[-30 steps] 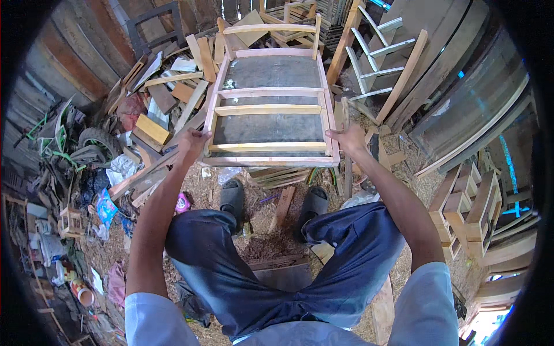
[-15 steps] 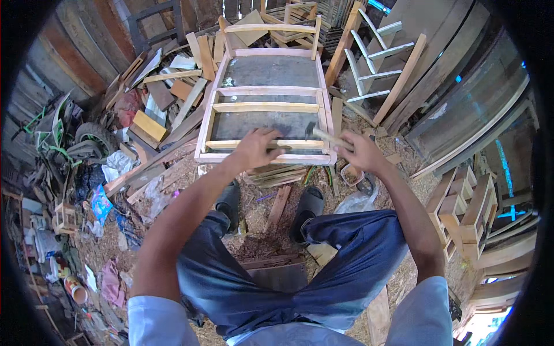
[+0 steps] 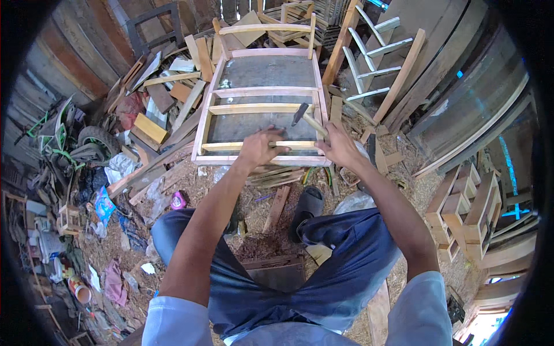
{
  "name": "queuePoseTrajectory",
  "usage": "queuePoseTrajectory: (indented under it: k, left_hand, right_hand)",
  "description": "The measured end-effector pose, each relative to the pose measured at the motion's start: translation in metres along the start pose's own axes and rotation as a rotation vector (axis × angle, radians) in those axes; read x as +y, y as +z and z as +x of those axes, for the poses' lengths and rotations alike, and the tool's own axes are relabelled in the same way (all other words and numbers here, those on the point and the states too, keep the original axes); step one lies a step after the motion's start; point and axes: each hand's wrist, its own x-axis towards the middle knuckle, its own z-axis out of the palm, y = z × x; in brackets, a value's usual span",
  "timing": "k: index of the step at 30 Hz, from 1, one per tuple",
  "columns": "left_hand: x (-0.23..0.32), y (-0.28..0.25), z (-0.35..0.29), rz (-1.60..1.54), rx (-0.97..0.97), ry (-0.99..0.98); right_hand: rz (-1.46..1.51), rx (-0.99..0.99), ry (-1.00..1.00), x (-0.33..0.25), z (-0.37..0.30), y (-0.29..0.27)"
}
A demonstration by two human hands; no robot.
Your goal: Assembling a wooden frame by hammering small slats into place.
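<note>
Where sawdust and shavings cover the ground: pale wooden frame [image 3: 262,101] lying flat ahead of the knees, over a grey panel.
Frame build: square-cut unfinished slats, long side rails running away from the viewer, crossbars set left to right like ladder rungs.
Left hand [image 3: 261,147]: fingers bent, pressed down on the nearest crossbar; whatever sits under the fingertips too small to make out.
Right hand [image 3: 340,147]: clenched around the handle of a hammer [image 3: 306,118].
Hammer: light wooden handle, dark metal head; long axis slanting up and to the left from the fist, head raised over the frame just beside the left hand.
Surroundings: heap of offcut boards [image 3: 167,104] to the left, white-painted ladder frame [image 3: 375,63] leaning at upper right, dark sandal [image 3: 309,207] on the litter.
Hidden: lower end of the hammer handle inside the fist; frame's far end cluttered by more timber, edges bent by the lens.
</note>
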Motion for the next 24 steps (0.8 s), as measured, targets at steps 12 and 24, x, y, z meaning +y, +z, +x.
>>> queuePoseTrajectory:
  k: [12, 24]
  left_hand:
    - [-0.016, -0.012, 0.011, 0.15, -0.241, 0.069]
    - [0.006, -0.015, 0.013, 0.079, -0.223, 0.003]
  right_hand:
    - [0.05, -0.007, 0.264, -0.009, 0.012, 0.023]
    - [0.008, -0.006, 0.307, -0.003, 0.008, 0.026]
